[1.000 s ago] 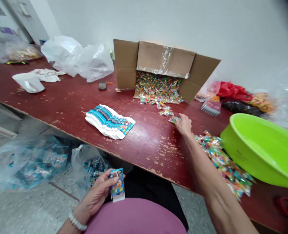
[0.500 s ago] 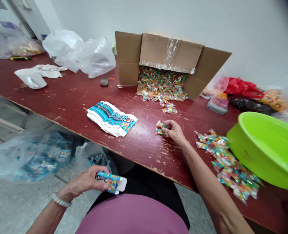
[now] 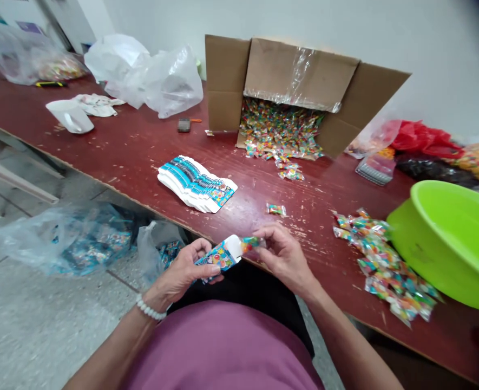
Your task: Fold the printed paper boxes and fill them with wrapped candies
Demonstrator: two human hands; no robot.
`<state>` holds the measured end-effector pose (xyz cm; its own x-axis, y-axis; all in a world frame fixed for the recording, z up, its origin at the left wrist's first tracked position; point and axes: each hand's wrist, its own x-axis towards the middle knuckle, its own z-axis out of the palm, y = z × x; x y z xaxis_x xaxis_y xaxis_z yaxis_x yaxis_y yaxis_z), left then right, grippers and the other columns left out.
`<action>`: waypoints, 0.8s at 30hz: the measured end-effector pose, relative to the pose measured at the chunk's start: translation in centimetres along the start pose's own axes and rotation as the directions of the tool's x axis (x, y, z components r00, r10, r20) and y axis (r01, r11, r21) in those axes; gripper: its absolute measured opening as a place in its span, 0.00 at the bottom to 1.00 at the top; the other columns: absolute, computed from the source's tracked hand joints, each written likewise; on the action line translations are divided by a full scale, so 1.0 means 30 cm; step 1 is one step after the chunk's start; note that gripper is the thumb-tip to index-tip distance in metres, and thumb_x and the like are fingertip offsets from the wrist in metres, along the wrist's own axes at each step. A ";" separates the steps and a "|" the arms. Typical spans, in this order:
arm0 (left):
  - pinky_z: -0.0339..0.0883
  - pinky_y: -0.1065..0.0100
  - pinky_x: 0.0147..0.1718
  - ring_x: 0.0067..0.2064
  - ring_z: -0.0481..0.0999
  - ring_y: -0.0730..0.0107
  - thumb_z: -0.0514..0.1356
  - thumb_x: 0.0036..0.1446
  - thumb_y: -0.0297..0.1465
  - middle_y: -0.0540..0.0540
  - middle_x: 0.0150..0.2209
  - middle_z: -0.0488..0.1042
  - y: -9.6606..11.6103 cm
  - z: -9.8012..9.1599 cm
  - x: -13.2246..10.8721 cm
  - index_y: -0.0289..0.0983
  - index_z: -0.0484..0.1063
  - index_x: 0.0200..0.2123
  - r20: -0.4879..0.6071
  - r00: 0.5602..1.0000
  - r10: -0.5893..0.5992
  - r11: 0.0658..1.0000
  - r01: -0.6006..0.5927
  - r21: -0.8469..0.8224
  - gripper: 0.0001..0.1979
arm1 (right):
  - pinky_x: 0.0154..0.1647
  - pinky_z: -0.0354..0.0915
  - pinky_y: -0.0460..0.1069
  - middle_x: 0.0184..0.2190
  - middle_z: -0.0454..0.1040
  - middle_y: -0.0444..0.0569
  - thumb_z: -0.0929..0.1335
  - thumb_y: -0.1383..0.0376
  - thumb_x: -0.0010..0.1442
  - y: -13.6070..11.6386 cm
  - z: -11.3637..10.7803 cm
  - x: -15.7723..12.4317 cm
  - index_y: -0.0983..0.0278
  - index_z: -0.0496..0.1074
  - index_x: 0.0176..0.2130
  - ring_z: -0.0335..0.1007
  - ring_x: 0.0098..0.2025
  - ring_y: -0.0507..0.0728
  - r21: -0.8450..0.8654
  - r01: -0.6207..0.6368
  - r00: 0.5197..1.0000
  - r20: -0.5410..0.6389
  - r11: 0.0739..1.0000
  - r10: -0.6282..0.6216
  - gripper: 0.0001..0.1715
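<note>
My left hand (image 3: 184, 269) grips a small blue printed carton (image 3: 218, 257), whose white end flap stands open, just over the table's front edge. My right hand (image 3: 284, 255) pinches a clear wrapped candy packet (image 3: 250, 244) between its fingertips, right at the carton's open end. A single candy packet (image 3: 275, 209) lies on the table beyond my right hand. To the right is a loose heap of wrapped candy packets (image 3: 385, 265). A stack of flat blue printed cartons (image 3: 196, 184) lies to the left.
An open cardboard box (image 3: 288, 70) lies on its side, spilling candy packets onto the worn red table (image 3: 324, 187). A lime-green basin (image 3: 450, 244) stands at the right. Plastic bags of cartons (image 3: 72, 238) sit on the floor at left.
My left hand has risen and turned the carton, its open end now toward my right hand. My right hand has moved back toward me, carrying a packet off the table, and left one packet behind.
</note>
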<state>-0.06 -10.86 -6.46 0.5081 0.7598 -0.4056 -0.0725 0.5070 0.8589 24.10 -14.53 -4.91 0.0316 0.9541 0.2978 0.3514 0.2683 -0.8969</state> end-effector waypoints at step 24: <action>0.69 0.68 0.27 0.30 0.76 0.64 0.59 0.57 0.54 0.42 0.32 0.80 -0.041 0.120 -0.024 0.34 0.79 0.42 -0.051 0.998 0.036 0.998 -0.039 -0.052 0.28 | 0.37 0.72 0.50 0.42 0.75 0.48 0.75 0.54 0.54 -0.008 0.136 -0.060 0.58 0.70 0.46 0.72 0.37 0.54 0.473 -0.409 0.912 0.181 0.780 0.368 0.22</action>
<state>2.74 -13.50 -6.10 0.4606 0.7976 -0.3895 -0.1365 0.4973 0.8568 20.14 -15.75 -6.57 -0.0114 0.9929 -0.1182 -0.1812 -0.1183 -0.9763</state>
